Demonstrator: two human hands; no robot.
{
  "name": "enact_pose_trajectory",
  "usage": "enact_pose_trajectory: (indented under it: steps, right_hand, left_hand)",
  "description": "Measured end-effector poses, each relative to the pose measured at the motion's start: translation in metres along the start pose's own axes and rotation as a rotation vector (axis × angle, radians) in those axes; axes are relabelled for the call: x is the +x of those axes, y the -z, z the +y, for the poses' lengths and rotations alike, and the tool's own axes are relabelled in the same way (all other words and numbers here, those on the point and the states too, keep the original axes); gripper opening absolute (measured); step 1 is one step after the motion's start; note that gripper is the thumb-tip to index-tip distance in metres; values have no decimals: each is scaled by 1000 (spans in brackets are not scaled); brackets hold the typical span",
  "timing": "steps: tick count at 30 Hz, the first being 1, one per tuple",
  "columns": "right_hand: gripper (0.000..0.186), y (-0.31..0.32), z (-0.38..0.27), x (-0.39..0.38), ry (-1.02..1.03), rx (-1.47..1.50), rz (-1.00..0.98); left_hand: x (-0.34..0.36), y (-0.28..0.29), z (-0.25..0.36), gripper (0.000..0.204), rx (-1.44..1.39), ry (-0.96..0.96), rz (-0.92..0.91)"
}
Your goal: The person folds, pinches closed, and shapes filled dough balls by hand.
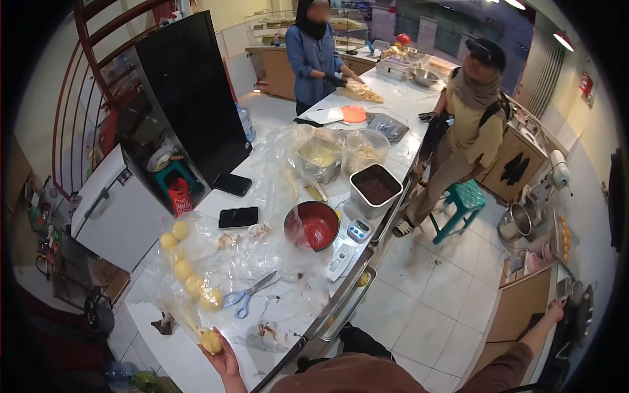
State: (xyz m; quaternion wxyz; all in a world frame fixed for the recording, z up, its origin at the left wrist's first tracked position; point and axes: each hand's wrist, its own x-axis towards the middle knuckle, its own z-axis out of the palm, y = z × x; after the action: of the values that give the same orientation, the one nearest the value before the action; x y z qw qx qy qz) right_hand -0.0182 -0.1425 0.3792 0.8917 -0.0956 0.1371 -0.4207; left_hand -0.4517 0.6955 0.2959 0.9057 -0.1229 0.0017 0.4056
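My left hand (225, 359) is closed around a yellow dough ball (211, 342) at the near edge of the white table. A row of several similar dough balls (182, 268) lies on clear plastic sheeting (209, 259) just beyond it. Blue-handled scissors (242, 305) rest to the right of that row. Far to the right, my right hand (557, 310) reaches over a side counter beside a dark round pan (580, 314). Its fingers are closed at a small metal item too indistinct to name.
Beyond the scissors are a red-lined bowl (321, 230), a white scale (341, 261), a timer (359, 230) and a metal tin of dark filling (375, 190). Two phones (238, 217) lie at the left. Two people (481, 118) stand farther off, near a green stool (460, 203).
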Motion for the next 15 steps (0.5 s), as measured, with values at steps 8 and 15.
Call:
enact_pose_trajectory:
  steps: [8,15]
  right_hand:
    - [42,31,-12,-93,215,2,450]
    - [37,-158,-24,-297,-230,-41,-1463]
  left_hand:
    - [-73,8,90,37,11,-27,77]
    - [-119,12,160,32,-88,-46,93]
